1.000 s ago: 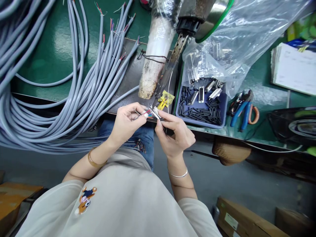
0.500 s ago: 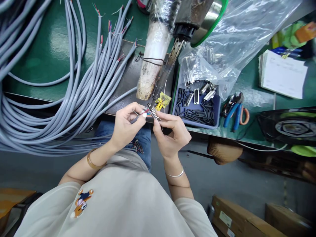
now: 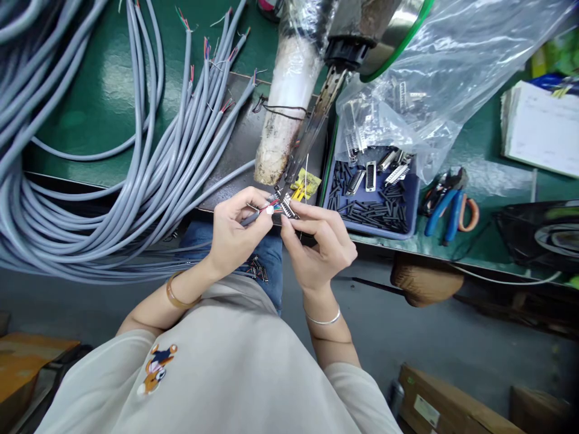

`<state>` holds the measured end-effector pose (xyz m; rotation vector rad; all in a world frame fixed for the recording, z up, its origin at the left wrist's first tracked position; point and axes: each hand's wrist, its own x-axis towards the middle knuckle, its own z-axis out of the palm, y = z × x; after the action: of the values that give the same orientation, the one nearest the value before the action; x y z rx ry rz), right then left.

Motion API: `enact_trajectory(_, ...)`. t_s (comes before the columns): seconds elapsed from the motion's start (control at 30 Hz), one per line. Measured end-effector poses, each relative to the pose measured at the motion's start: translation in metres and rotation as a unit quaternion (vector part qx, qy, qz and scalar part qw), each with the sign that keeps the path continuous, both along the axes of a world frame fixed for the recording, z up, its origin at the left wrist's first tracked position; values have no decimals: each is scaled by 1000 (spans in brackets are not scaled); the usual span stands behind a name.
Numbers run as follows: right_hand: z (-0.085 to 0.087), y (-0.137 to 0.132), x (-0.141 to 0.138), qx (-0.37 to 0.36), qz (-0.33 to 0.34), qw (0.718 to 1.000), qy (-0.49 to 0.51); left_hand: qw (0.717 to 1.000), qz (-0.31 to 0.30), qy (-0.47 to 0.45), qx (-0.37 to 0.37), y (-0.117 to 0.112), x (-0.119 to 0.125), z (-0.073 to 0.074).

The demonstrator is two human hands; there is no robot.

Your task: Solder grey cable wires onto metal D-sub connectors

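My left hand (image 3: 242,228) is closed in a pinch on the stripped end of a grey cable (image 3: 251,219), whose thin coloured wires (image 3: 277,206) reach toward a connector. Between the thumb and fingers of my right hand (image 3: 320,244) is that small metal multi-pin connector (image 3: 288,208), held tilted. Right above it, the tip of a soldering iron (image 3: 302,150) points down at the connector and wires; whether it touches them I cannot tell. A white wrapped tube (image 3: 283,114) hangs beside the iron. Fingers hide part of the wire ends.
Many grey cables (image 3: 149,199) loop over the left of the green bench. To the right, a blue tray (image 3: 409,223) holds connectors and black sleeves, partly under a plastic bag (image 3: 407,114). Blue-handled cutters (image 3: 446,211) and a stack of paper (image 3: 540,126) lie farther right.
The connector and wires now sit closer under the iron's tip. The whole view has shifted slightly, so the bench items appear farther right. Both hands keep their grips.
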<state>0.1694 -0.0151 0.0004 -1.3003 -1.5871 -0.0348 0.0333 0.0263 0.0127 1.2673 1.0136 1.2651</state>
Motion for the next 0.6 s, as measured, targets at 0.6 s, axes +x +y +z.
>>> enact_trajectory(0.6, 5, -14, 8, -101, 41, 987, 115, 984, -107, -74, -119, -3, -13, -1)
